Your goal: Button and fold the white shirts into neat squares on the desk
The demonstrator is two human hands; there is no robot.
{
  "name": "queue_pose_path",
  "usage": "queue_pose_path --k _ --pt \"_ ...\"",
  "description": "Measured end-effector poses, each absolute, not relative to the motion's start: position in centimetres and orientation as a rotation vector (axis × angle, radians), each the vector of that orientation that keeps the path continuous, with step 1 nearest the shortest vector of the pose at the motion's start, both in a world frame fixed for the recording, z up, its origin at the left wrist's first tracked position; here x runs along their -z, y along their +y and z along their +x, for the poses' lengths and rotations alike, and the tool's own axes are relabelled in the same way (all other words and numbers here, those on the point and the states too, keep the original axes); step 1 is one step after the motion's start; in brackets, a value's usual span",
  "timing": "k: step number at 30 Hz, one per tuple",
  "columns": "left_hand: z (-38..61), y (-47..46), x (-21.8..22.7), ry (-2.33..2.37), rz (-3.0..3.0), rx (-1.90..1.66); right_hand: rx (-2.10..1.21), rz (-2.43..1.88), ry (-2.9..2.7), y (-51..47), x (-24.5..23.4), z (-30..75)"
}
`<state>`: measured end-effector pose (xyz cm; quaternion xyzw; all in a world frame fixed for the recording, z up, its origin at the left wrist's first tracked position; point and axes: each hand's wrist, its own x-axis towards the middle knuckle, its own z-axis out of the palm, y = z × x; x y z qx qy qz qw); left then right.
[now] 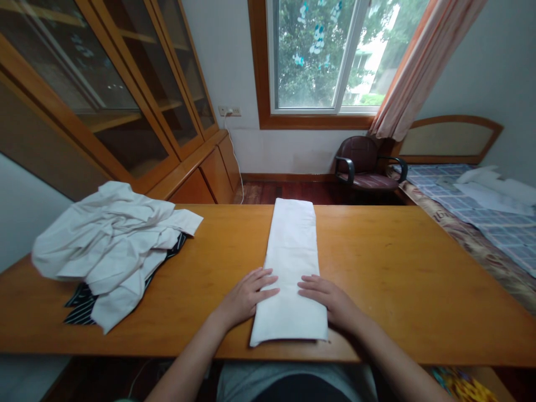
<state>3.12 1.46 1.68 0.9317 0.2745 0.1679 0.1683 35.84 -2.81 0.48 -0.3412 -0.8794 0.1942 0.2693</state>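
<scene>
Your grip is spread: left hand point(248, 294) and right hand point(329, 297) lie flat on the folded cloth point(292, 243), clothes point(121, 240) heaped at left on the table point(389, 268)

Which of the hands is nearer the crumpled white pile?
Left. The left hand rests right of the crumpled pile, on the left edge of the folded cloth; the right hand is farther right, on that cloth's right edge.
</scene>
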Motion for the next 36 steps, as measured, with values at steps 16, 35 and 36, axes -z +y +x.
queue_pose_path --k 16,35,36 --pt "2.9 1.4 -2.6 0.644 2.417 -0.604 -0.759 -0.988 -2.168 -3.4 -1.4 37.8" --pt "7.7 2.9 -3.9 1.089 1.433 -0.874 -1.352 -1.189 -1.299 -0.6 -2.0 34.1" --pt "7.8 3.1 -3.7 1.119 1.407 -0.894 -1.332 -1.221 -1.267 -0.4 -1.9 33.9"
